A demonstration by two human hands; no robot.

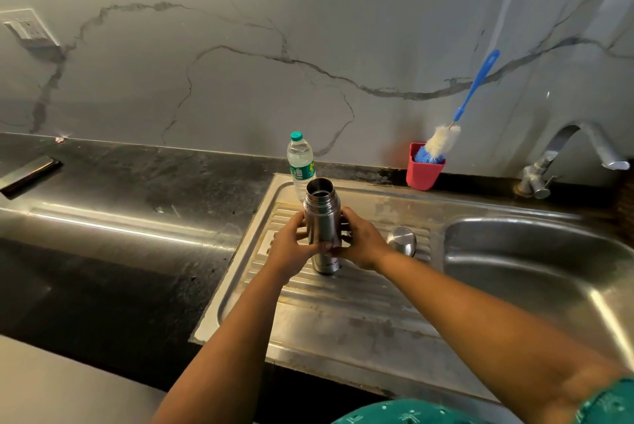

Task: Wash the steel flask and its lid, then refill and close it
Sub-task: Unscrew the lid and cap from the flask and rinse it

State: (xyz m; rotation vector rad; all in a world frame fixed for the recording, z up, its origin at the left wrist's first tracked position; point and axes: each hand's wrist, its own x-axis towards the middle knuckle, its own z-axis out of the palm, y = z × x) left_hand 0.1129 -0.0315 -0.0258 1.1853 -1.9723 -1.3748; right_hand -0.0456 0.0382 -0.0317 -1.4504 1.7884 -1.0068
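— Flask point(322, 235) status?
— Head view: uncapped, upright on the drainboard point(343, 303); my left hand point(291, 248) and right hand point(360, 245) clasp it. Lid point(402, 241) at three o'clock, water bottle point(301, 163) at twelve. I'd say refilling and closing remain.

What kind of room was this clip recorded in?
Most likely a home kitchen: a steel sink with a ribbed drainboard set in a dark counter, a wall tap, and a bottle brush in a red cup.

Left hand point(291, 245) and right hand point(360, 241) grip the open, upright steel flask point(320, 217) on the drainboard point(343, 303).
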